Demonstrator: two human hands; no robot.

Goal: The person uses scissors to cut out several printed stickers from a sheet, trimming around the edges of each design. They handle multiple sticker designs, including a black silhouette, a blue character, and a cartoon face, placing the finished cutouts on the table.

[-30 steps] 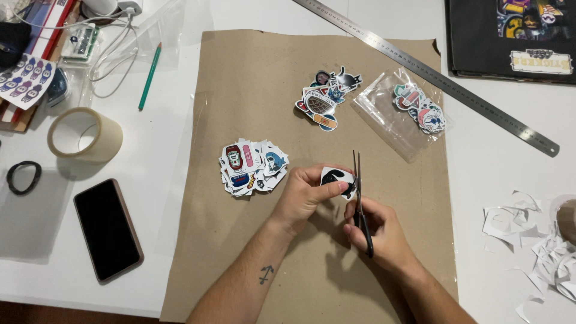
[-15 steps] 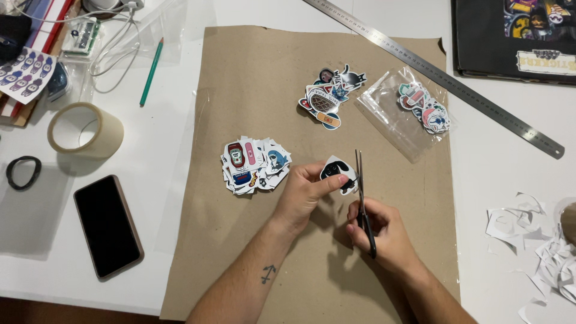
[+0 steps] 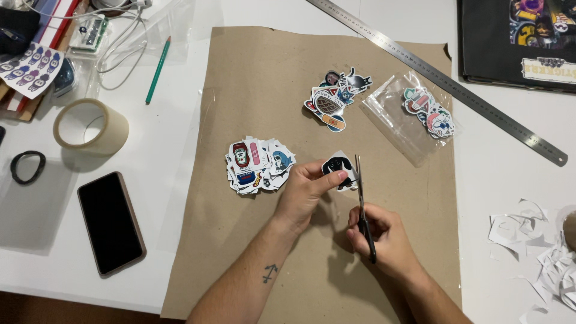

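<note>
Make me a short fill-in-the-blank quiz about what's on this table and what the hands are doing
1. The right hand holds a pair of ____.
2. The left hand pinches a small ____ beside the blades.
3. Both hands work over a sheet of brown ____.
4. The black phone lies below a roll of clear ____.

Missing words: scissors; sticker; paper; tape

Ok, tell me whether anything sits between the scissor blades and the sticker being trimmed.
Nothing visible does. The left hand pinches the sticker by its left side, and the scissors in the right hand meet its bare right edge.
</note>
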